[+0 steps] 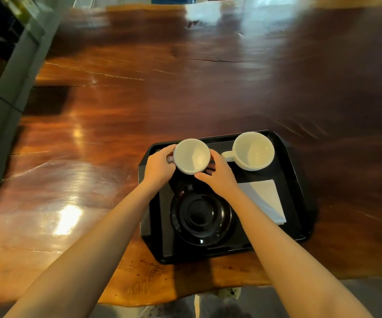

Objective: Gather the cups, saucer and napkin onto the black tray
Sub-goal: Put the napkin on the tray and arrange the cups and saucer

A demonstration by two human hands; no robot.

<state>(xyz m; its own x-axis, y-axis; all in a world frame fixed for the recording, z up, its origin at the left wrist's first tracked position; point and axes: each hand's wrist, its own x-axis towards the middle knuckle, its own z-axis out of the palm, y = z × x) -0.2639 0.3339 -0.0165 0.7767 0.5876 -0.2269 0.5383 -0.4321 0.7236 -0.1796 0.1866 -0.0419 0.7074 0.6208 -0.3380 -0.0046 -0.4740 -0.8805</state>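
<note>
Two bare forearms reach forward from the bottom edge, over the near rim of a polished wooden bench (139,106), toward a black tray (296,180) lying near the bench's front edge. The left hand (159,167) and right hand (220,177) flank a white cup (192,156) at the tray's far left corner; the left fingers (170,154) curl around its handle side, the right fingers (215,157) press its opposite wall, so both hands hold the cup. Whether its base touches the tray cannot be told. A second white cup (253,150), handle pointing left, stands in the far right corner. A black saucer (200,214) sits on the tray's near left part, between the forearms. A white folded napkin (264,198) lies on the right part, just beside the right wrist.
</note>
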